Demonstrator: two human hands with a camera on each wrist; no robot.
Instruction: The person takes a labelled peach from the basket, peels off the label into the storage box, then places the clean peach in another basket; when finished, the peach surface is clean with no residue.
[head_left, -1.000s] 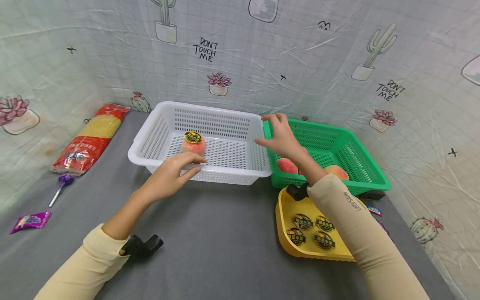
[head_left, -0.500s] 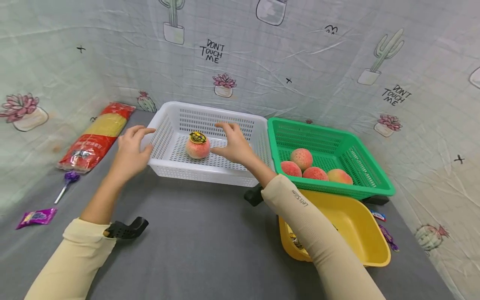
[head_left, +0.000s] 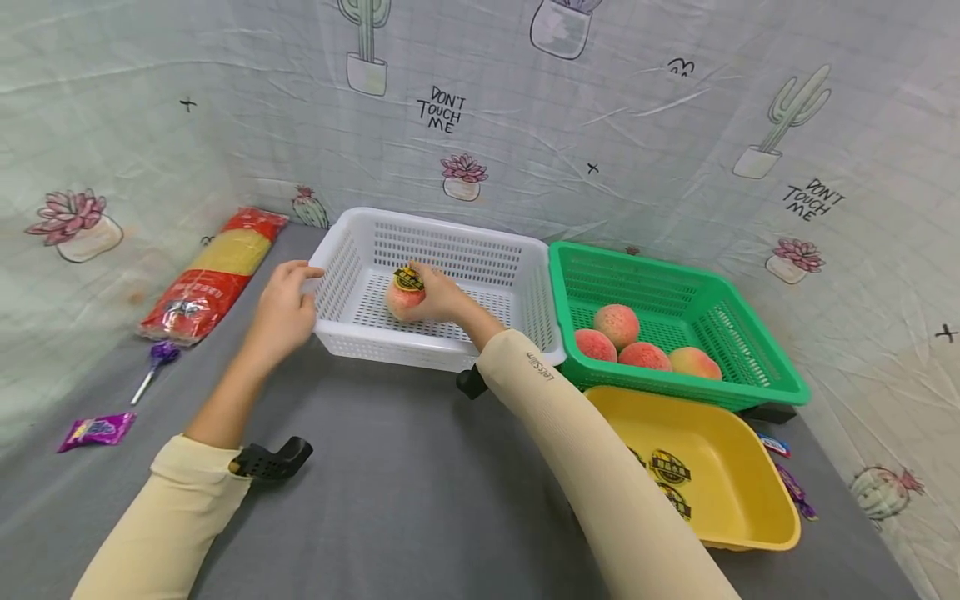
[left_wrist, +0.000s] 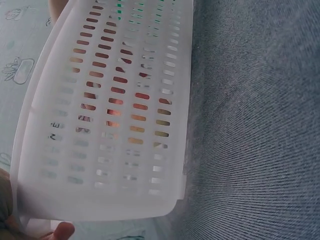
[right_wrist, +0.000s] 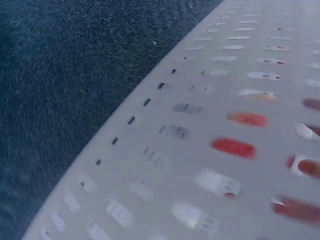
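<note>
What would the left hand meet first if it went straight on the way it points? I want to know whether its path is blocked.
Probably nothing new: the left hand already touches the white basket's left rim corner, so the basket blocks it.

Right hand (head_left: 438,296) gripping stickered peach (head_left: 405,293) inside white basket (head_left: 450,354); left hand (head_left: 283,308) on basket's left rim; green basket (head_left: 750,367) holding three peaches (head_left: 645,346).

Walls: pale sheeting (head_left: 637,125) printed with cacti and "DON'T TOUCH ME", hung from 9 to 3 o'clock.
Counter: grey cloth-covered counter (head_left: 405,467).
Light: even.
</note>
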